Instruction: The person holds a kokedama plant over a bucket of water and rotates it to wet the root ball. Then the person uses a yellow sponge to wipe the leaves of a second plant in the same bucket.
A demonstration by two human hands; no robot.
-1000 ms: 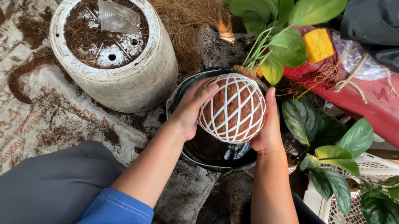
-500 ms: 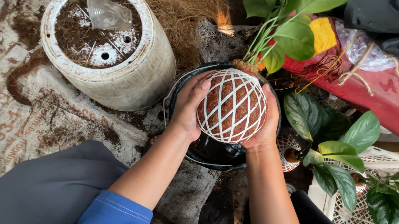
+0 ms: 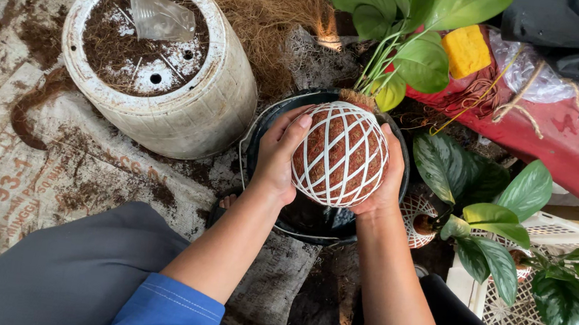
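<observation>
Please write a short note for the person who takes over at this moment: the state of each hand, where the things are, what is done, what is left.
Left hand and right hand: both cup the fibre ball from its sides, above the black bucket.
The ball is wrapped in a net of white string; its plant points away from the person.
Done: string covers the visible side.
Left: not set down yet; the end of the string is not visible.
White pot with soil lies to the left.

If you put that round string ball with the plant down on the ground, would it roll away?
Probably it would wobble. The ball is round with no flat base, and the leafy plant on top would likely tip it sideways. The criss-crossed white string probably gives grip; both hands, left and right, cup it.
</observation>
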